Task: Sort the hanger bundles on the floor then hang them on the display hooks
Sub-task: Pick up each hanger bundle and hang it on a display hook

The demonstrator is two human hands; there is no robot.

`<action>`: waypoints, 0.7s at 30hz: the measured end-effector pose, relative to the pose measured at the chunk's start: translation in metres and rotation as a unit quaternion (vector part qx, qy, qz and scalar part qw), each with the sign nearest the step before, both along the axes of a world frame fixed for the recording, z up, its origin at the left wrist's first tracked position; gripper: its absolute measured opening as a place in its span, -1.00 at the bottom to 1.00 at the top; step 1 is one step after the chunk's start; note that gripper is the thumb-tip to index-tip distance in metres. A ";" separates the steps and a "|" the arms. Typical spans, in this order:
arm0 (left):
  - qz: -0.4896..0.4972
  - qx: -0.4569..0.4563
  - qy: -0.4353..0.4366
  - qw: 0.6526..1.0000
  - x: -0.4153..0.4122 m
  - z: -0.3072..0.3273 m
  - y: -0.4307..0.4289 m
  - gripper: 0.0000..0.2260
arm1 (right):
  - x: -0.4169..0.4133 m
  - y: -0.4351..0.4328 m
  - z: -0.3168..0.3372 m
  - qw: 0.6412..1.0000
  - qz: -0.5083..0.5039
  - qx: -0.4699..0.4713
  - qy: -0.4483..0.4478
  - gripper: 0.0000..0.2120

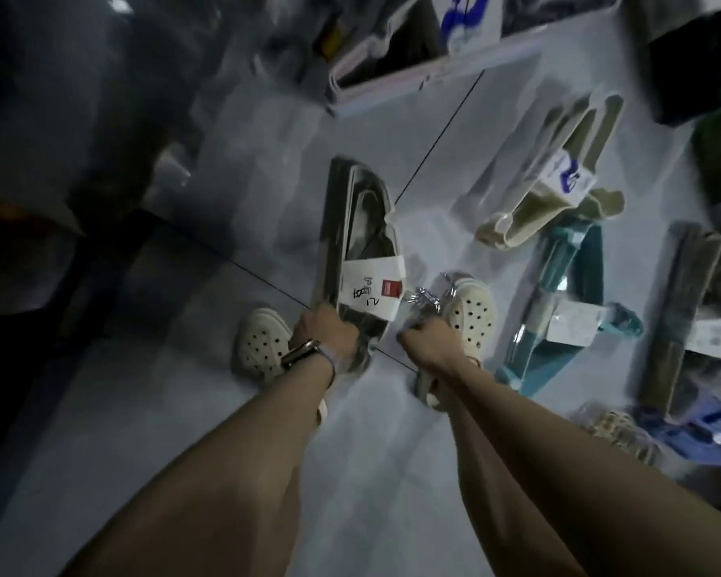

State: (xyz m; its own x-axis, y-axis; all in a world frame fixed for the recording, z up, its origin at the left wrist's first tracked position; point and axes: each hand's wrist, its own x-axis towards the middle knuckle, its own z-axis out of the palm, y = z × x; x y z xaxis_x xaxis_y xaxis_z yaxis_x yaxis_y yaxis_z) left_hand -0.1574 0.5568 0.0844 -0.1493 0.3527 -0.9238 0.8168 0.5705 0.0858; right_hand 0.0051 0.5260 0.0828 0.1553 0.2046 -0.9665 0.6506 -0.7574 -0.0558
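Above the pale tiled floor (101, 410), in the head view, both hands hold a grey hanger bundle (359, 226) banded by a white paper label (371, 289). The left hand (325, 333) grips its lower edge and the right hand (427, 341) is curled just by the chrome hooks (425, 304). The bundle looks stiff, light and awkwardly wide, and the hooks seem the surest hold. A beige bundle (558, 177), a teal bundle (567, 293) and a brown bundle (691, 310) lie apart on the tiles to the right. The room is dim.

Left hand (323, 331) grips; right hand (427, 337) grips alongside.
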 end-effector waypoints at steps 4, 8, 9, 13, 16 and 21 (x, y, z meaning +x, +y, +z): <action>0.045 -0.002 0.029 0.999 0.006 -0.068 -0.010 -0.67 | -0.006 -0.005 -0.075 0.991 -0.131 -0.029 0.017 -0.72; 0.049 -0.001 0.034 0.998 0.010 -0.115 -0.025 -0.69 | -0.019 -0.016 -0.124 0.987 -0.158 -0.016 -0.030 -0.72; 0.053 0.009 0.040 0.998 0.011 -0.123 -0.028 -0.73 | -0.023 -0.019 -0.128 0.987 -0.152 0.001 -0.049 -0.68; 0.051 0.073 0.065 0.994 0.011 -0.140 -0.036 -0.80 | -0.037 -0.029 -0.129 0.986 -0.106 0.049 -0.120 -0.46; 0.035 0.085 0.058 0.994 0.011 -0.136 -0.040 -0.81 | -0.044 -0.035 -0.123 0.984 -0.096 0.074 -0.134 -0.51; 0.038 0.083 0.059 0.994 0.011 -0.102 -0.043 -0.81 | -0.050 -0.037 -0.090 0.985 -0.088 0.084 -0.121 -0.51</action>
